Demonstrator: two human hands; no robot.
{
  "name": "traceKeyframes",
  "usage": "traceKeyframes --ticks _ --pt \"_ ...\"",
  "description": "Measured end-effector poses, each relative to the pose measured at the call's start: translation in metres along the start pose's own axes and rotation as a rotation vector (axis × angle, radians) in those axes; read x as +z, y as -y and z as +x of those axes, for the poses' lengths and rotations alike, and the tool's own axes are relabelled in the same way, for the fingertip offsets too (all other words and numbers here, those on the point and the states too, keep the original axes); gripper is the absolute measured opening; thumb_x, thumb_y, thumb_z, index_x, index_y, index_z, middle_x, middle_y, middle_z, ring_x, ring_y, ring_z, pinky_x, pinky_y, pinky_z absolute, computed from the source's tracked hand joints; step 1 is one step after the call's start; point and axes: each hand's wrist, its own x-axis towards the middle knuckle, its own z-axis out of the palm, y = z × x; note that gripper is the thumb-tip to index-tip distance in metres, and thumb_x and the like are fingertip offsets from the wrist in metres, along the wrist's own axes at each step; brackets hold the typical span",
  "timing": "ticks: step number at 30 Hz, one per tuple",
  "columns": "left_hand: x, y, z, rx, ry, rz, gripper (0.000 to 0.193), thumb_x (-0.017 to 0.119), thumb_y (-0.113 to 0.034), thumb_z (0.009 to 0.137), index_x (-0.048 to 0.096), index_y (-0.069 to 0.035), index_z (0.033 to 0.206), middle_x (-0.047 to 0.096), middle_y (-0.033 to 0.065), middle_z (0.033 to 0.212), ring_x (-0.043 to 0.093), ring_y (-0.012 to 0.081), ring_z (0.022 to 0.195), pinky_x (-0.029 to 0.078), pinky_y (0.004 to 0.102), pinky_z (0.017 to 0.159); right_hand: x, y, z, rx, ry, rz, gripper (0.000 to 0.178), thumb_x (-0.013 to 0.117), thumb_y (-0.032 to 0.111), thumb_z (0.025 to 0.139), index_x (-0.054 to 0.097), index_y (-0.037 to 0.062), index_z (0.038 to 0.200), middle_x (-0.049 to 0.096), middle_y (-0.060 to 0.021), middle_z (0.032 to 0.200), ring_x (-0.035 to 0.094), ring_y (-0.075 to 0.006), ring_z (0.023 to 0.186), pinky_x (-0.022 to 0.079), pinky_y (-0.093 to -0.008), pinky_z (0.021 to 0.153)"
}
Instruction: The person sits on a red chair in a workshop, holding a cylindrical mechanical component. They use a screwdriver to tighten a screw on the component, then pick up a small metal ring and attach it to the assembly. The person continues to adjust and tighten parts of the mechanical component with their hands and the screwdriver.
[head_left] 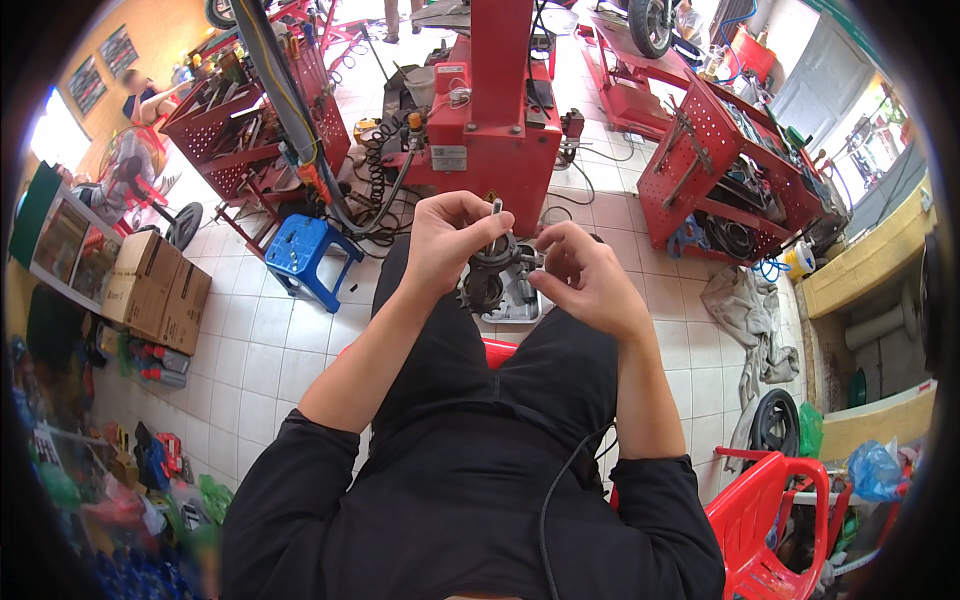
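Note:
My left hand [455,240] is closed on a dark metal machine part [490,262] with a toothed, gear-like lower end. A short bright pin [497,206] sticks up by its thumb and forefinger. At the part's right side, my right hand [590,278] has its thumb and curled fingers around a small protruding end. The exact contact of those fingertips is hard to see. Both hands are above my lap. Below the part, between my knees, sits a light-coloured tray [517,318] with silver metal pieces [526,288] in it, partly hidden by the part and my hands.
A red machine stand [495,165] rises straight ahead, with hoses and cables around its base. To its left are a blue stool [312,252] and a red tool cart [225,140]; another red cart [735,170] stands right. Cardboard boxes [155,290] lie left, a red chair [770,510] lower right.

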Motion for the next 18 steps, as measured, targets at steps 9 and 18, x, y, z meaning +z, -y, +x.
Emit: traceKeyframes --ticks 9,18 --pt "-0.010 0.004 -0.001 0.024 0.022 0.030 0.005 0.071 0.001 0.080 0.066 0.000 0.080 0.067 0.0074 0.080 0.067 0.0146 0.073 0.057 0.0296 0.071 0.002 0.001 0.000 0.041 0.010 -0.070 0.021 0.061 0.019 0.091 0.057 -0.0008 0.089 0.057 -0.0108 0.065 0.056 -0.0207 0.057 0.043 -0.0333 0.057" --pt "-0.010 0.009 -0.001 0.050 0.029 0.054 0.004 0.070 0.003 0.080 0.066 0.000 0.078 0.067 0.0067 0.079 0.065 0.0119 0.071 0.057 0.0288 0.071 0.000 0.001 0.001 0.069 0.045 -0.126 0.018 0.063 0.016 0.090 0.055 0.0000 0.093 0.059 -0.0087 0.067 0.058 -0.0190 0.060 0.043 -0.0310 0.057"
